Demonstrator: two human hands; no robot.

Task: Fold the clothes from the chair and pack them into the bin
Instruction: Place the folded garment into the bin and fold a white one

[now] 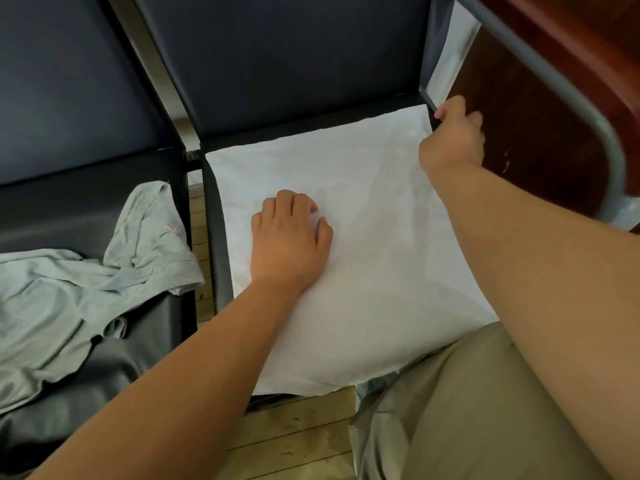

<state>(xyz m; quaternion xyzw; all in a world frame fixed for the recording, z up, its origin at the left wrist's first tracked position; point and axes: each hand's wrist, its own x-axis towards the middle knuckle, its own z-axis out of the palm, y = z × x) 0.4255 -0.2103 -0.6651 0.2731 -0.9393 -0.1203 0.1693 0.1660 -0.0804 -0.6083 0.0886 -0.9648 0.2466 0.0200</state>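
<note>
The white cloth [363,209] covers most of the chair seat [216,237]; only the seat's left and far edges show. The right hand [452,136] grips and covers the cloth's far right corner, fingertips out of sight. The cloth's near right corner is hidden under the right forearm [536,265] and a khaki-clad leg [467,410]. The left hand [289,244] conceals a patch left of the cloth's centre. Left of the cloth, the grey garment [69,299] is cut off by the frame edge.

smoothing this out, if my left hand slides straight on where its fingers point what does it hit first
The left hand would cross more flat white cloth, then probably meet the dark padded chair backrest.
</note>
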